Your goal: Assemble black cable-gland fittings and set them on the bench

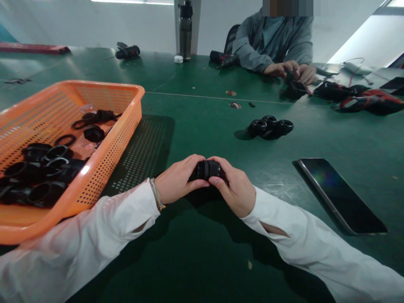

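Observation:
Between my two hands, over the middle of the green table (189,261), is a black cylindrical fitting (207,169) with a raised ring around its middle. My left hand (180,177) is closed around its left end, and my right hand (234,185) grips the right end. Both thumbs press on the near side; the ends are hidden by my fingers. Farther off to the right, several similar black fittings (270,127) stand in a cluster. An orange perforated basket (109,168) at the left holds black rings (65,140) and several black tubular parts (47,193).
A smartphone (342,193) lies at the right. Across the table a co-worker's hands (293,72) handle a dark object (296,90), with black and red items (372,101) beside them. A power drill (224,59), a dark bottle (185,31) and another black tool (127,51) are at the back.

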{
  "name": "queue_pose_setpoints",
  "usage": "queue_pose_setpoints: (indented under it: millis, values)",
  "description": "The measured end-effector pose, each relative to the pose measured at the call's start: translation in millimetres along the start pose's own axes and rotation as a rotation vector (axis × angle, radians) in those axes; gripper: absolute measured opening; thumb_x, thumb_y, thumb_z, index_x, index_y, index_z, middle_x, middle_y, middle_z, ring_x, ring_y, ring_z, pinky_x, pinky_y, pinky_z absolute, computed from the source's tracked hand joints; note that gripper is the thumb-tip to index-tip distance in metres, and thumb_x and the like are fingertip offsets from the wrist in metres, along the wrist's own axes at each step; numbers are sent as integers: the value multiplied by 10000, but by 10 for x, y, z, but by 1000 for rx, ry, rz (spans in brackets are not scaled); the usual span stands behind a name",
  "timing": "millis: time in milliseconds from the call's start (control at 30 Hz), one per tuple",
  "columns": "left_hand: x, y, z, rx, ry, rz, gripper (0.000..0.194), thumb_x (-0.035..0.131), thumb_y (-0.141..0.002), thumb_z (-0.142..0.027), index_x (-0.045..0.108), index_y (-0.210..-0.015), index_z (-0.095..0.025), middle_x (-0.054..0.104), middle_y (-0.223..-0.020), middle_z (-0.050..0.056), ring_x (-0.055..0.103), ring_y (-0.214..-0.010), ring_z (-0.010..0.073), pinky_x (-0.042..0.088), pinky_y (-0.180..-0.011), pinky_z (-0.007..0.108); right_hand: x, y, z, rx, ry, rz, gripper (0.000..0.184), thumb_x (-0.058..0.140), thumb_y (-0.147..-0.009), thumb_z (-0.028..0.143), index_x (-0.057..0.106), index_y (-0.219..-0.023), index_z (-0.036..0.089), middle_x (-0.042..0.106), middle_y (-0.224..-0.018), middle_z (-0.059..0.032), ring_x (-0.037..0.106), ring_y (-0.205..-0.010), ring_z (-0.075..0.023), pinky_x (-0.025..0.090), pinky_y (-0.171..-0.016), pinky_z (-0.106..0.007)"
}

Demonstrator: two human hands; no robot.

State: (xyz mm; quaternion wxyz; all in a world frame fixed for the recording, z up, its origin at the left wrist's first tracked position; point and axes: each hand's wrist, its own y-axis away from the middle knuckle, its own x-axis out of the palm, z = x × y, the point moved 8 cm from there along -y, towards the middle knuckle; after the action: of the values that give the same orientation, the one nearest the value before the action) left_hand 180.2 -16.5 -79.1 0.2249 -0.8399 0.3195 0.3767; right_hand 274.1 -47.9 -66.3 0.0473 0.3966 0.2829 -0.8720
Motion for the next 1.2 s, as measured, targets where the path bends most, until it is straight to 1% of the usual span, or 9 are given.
queue_pose_setpoints:
  millis: [367,500,567,700,833,933,1033,1100,1200]
  values:
    - [-3,-22,6,-11,32,-36,343,581,-807,-317,457,-1085,-159,573,-1106,113,588,-988,242,483,-857,392,60,-25,-192,190,-223,77,285,467,-840,334,482,-1080,182,675,-874,-62,657,-708,-191,515,-632,-303]
    - [-16,-51,33,-11,25,-64,397,595,-799,-336,468,-1120,-139,573,-1080,114,568,-1001,240,476,-879,396,72,-41,-298,269,-308,44,336,546,-796,362,492,-1079,189,659,-784,-28,647,-687,-181,519,-599,-291]
    - [-7,-60,47,-13,-21,-66,460,608,-787,-342,455,-1169,-137,558,-1099,119,541,-1035,252,458,-914,428,27,-57,-323,263,-260,-10,320,580,-768,361,529,-1036,193,658,-808,-33,642,-710,-184,521,-595,-295]
    - [-14,-55,85,-39,-107,-121,598,605,-772,-311,369,-1289,-122,458,-1244,160,445,-1168,284,382,-1012,490,-119,-124,-313,125,-121,-141,336,589,-750,322,586,-1059,192,639,-958,-72,619,-823,-201,529,-616,-308]
    - [-39,-30,98,-47,-129,-189,597,546,-790,-267,326,-1323,-114,411,-1277,172,413,-1206,284,396,-1010,484,-261,-209,-471,80,105,-253,402,561,-732,263,604,-1130,222,587,-930,-64,597,-807,-206,520,-672,-352]
    - [-14,-26,72,-32,-201,-166,567,532,-794,-254,353,-1309,-97,439,-1251,171,428,-1182,290,380,-1019,497,-375,-284,-687,120,290,-334,452,554,-732,267,575,-1181,211,568,-933,-79,571,-851,-237,485,-784,-409]
    - [27,-28,53,-43,-287,-113,550,526,-800,-258,374,-1301,-89,457,-1244,167,439,-1164,300,377,-1010,508,-463,-363,-951,224,388,-355,570,603,-701,300,484,-1238,150,598,-913,-98,538,-821,-259,446,-823,-451]
    - [42,-26,42,-54,-322,-91,541,513,-811,-264,378,-1303,-84,458,-1249,166,436,-1168,300,376,-1007,504,-544,-391,-1092,294,452,-393,523,621,-695,325,512,-1168,129,610,-906,-114,515,-834,-277,428,-825,-460]
    - [59,-17,15,-55,-347,-71,535,499,-821,-264,381,-1306,-71,458,-1254,164,431,-1173,295,367,-1016,487,-595,-447,-1165,285,570,-390,349,595,-738,354,610,-999,123,610,-913,-146,474,-912,-312,395,-855,-470]
